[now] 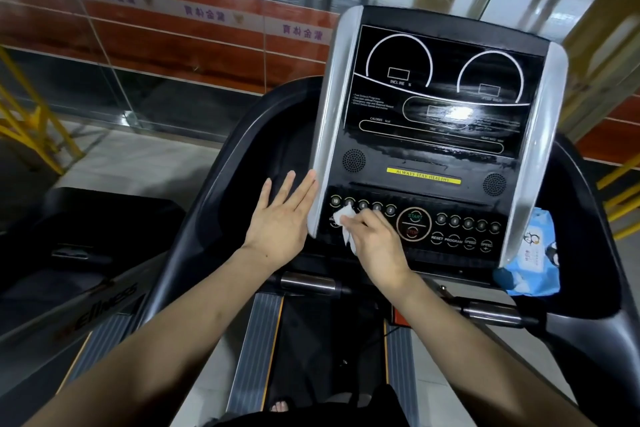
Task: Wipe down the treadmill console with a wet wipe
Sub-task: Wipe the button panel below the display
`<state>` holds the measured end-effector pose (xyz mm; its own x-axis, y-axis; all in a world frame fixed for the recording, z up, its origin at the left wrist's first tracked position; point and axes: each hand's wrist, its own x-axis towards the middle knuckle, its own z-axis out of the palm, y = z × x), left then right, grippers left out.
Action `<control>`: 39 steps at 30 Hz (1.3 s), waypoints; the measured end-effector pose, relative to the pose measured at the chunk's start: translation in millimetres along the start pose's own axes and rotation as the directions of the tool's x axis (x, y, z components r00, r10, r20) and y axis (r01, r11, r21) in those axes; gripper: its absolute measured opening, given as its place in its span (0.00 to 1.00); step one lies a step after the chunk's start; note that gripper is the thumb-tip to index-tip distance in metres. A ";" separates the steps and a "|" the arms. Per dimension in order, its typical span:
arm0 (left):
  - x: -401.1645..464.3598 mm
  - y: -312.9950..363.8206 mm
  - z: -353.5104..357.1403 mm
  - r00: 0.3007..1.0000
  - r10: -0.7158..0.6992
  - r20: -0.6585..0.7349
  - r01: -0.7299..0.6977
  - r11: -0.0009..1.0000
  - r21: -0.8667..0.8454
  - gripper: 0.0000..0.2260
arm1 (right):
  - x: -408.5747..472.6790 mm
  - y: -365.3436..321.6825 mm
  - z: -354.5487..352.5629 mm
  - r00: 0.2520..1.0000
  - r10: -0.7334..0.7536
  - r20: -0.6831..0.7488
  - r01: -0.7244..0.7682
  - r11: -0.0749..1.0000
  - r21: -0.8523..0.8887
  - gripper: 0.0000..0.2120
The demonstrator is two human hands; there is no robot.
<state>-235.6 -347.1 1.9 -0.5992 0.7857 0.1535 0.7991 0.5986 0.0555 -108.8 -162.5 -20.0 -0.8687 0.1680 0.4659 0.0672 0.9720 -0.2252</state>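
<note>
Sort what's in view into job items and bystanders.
Job:
console
wipe, pinched in right hand, on the left button row
left hand, flat against the console's left edge
wipe pack, beside the console's right edge

Bystanders:
yellow railing
neighbouring treadmill
glass wall

1. Your console [433, 135]: glossy black plastic face, streaked wet, with glare.
2. Side trims [329, 107]: brushed silver, satin finish.
3. Wet wipe [347, 218]: soft white cloth, crumpled.
4. Wipe pack [530, 253]: shiny blue plastic film.
5. Grip bars [308, 282]: polished metal.
</note>
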 end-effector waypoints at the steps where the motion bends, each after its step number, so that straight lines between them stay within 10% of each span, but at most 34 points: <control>1: -0.7 0.1 -0.8 1.000 -0.003 -0.014 0.003 1.000 -0.024 0.34 | -4.5 3.7 -4.5 0.998 0.025 0.053 -0.029 0.997 0.070 0.14; 6: -4.4 19.4 -11.8 0.976 -0.073 -0.206 0.003 0.946 -0.324 0.25 | -12.5 10.3 -51.1 0.860 0.487 0.151 -0.484 0.688 0.541 0.11; 10: -1.0 48.0 -23.9 0.956 -0.181 -0.233 0.014 0.816 -0.579 0.13 | -12.2 0.2 -88.6 0.754 0.630 0.186 -0.476 0.328 0.816 0.10; 15: 9.6 83.4 -45.1 0.963 -0.229 0.140 0.181 0.170 -0.969 0.05 | -18.9 -9.3 -113.1 0.700 0.645 0.306 -0.416 0.020 0.909 0.17; 24: 9.8 106.3 -43.3 0.932 -0.074 0.355 0.338 -0.177 -0.924 0.08 | -21.9 -14.4 -112.0 0.736 0.596 0.321 -0.399 -0.001 0.917 0.16; 31: 10.3 99.7 -44.4 0.908 -0.247 0.340 0.256 -0.317 -0.913 0.05 | -21.9 -8.1 -107.6 0.736 0.637 0.229 -0.385 0.116 0.916 0.12; 39: 8.4 92.7 -42.3 0.920 -0.262 0.291 0.229 -0.242 -0.943 0.07 | -23.7 -0.6 -114.9 0.727 0.650 0.221 -0.455 0.215 0.864 0.07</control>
<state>-164.4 -291.6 50.1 -0.7750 0.6113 -0.1603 -0.2853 -0.1120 0.9519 -31.9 -148.2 67.4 -0.6963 0.7178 0.0031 -0.0142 -0.0095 -0.9999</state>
